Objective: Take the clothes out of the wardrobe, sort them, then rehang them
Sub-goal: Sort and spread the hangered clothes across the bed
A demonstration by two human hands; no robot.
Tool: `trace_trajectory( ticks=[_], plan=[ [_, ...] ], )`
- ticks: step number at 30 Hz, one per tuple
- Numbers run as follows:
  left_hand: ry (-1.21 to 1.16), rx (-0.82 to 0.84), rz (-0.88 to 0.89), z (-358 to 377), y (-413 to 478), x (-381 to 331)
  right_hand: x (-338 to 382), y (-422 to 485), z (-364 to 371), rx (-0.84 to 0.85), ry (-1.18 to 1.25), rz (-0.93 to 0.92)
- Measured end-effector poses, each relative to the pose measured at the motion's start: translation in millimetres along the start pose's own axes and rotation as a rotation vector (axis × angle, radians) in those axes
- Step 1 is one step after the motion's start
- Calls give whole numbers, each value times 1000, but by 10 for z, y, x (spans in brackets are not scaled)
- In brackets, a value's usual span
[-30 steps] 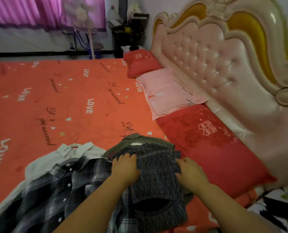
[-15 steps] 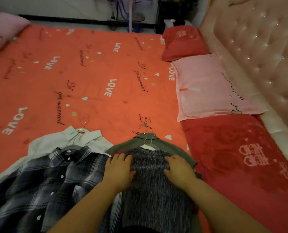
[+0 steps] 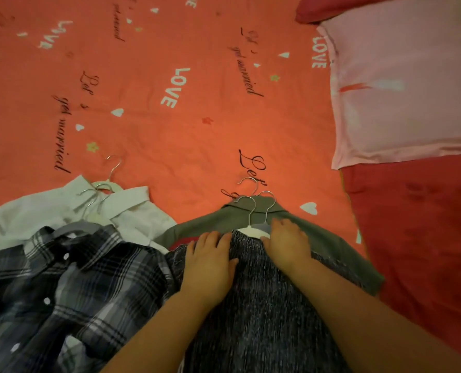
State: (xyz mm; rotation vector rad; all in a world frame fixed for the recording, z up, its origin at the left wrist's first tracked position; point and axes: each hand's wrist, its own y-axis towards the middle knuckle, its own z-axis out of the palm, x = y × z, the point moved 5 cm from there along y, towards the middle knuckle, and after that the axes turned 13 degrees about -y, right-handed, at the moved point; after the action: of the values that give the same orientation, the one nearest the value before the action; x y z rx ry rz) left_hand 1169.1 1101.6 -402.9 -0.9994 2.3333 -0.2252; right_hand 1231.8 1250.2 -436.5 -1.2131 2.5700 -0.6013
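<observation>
A dark grey knit garment [image 3: 264,305] lies on the bed over an olive green garment [image 3: 329,243]; silver hanger hooks [image 3: 253,200] stick out at their top. My left hand [image 3: 207,265] lies flat on the knit's upper left, fingers spread. My right hand [image 3: 285,243] presses the knit's upper right, fingertips at the white hanger neck [image 3: 253,230]. To the left lie a dark plaid shirt [image 3: 62,286] and, under it, a white shirt [image 3: 62,211] on hangers.
The orange bed sheet [image 3: 170,90] with "LOVE" lettering stretches ahead. A pink pillow [image 3: 401,84] and a red pillow [image 3: 425,238] lie along the right side.
The view has tilted down and closer to the clothes. Both hands have slid up the knit garment toward its hanger; the right hand now reaches the hanger neck.
</observation>
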Motion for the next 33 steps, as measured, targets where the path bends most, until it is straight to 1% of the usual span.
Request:
trace_trajectory(
  ticks=[2, 6, 8, 11, 14, 18, 19, 21, 23, 25, 27, 33],
  plan=[
    [-13, -6, 4, 96, 99, 55, 29, 110, 103, -5, -15, 41],
    [-33, -12, -1, 203, 191, 152, 78, 179, 212, -19, -36, 17],
    [-47, -14, -7, 233, 196, 181, 53, 179, 232, -42, -1, 17],
    [-55, -26, 5, 232, 208, 211, 15, 179, 185, -73, 116, 10],
    [-70, -70, 18, 146, 265, 239, 26, 209, 3, -159, 171, -82],
    [-128, -195, 46, -53, 444, 272, 145, 441, -397, -257, 139, -236],
    [-128, -215, 47, -87, 511, 292, 182, 538, -465, -243, 133, -254],
    [-108, -197, 21, -99, 652, 353, 234, 712, -460, -151, 108, -254],
    [-90, -137, -35, -31, 769, 443, 210, 788, -302, -62, 111, -186],
    [-70, -64, -78, 79, 849, 510, 126, 763, -113, -90, 82, -116],
    [-35, -16, -80, 192, 898, 534, 45, 685, 36, -148, 6, -111],
    [135, -2, -5, 341, 895, 546, -107, 493, 289, -25, -216, -209]
  ],
)
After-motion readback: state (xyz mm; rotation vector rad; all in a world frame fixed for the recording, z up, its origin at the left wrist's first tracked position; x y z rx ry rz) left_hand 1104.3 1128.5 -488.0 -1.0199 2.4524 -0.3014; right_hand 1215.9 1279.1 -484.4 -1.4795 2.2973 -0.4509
